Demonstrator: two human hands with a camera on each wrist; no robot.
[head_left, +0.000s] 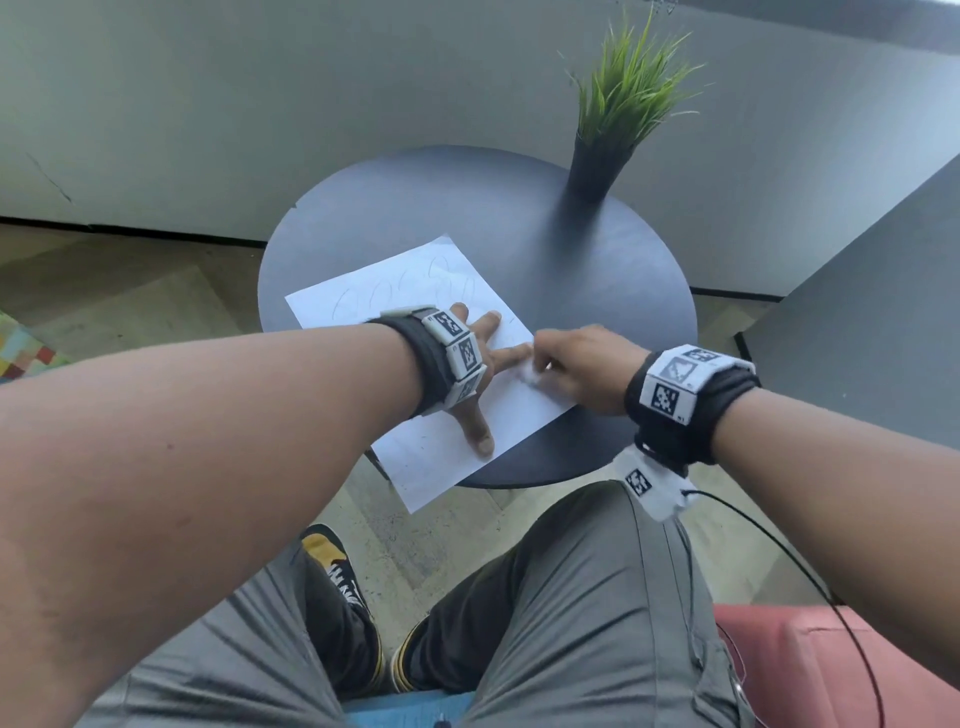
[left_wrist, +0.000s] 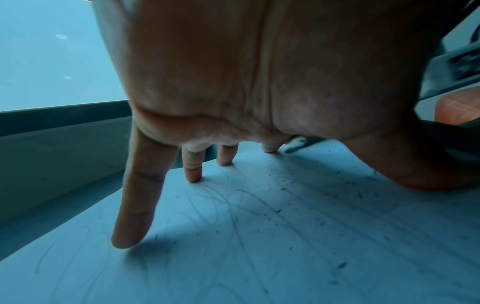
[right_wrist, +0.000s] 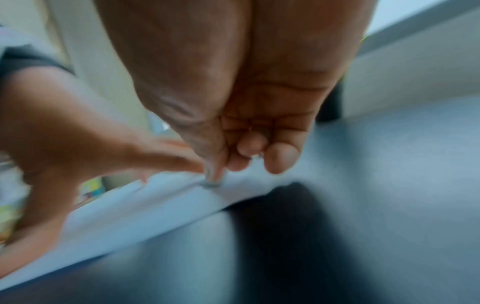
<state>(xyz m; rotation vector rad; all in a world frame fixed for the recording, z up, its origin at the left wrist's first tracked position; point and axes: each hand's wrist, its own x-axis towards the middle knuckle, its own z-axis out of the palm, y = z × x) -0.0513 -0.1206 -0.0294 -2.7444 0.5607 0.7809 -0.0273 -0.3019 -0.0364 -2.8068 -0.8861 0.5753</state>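
A white paper sheet (head_left: 415, 291) with faint pencil loops lies on the round dark table (head_left: 597, 270), its near corner hanging over the edge. My left hand (head_left: 485, 369) is spread flat on the sheet, straight fingers (left_wrist: 135, 205) pressing the paper (left_wrist: 285, 236), which is strewn with dark crumbs. My right hand (head_left: 571, 364) sits at the sheet's right edge, fingers curled, pinching a small white eraser (head_left: 527, 375). In the blurred right wrist view the eraser (right_wrist: 214, 183) touches the paper (right_wrist: 155, 205) just beside the left hand (right_wrist: 78, 148).
A tall dark vase (head_left: 597, 166) with green grass (head_left: 623, 98) stands at the table's far right. A grey wall runs behind. A grey cabinet side (head_left: 857, 322) stands right. My knees and shoes are below the table, a red seat (head_left: 810, 670) at lower right.
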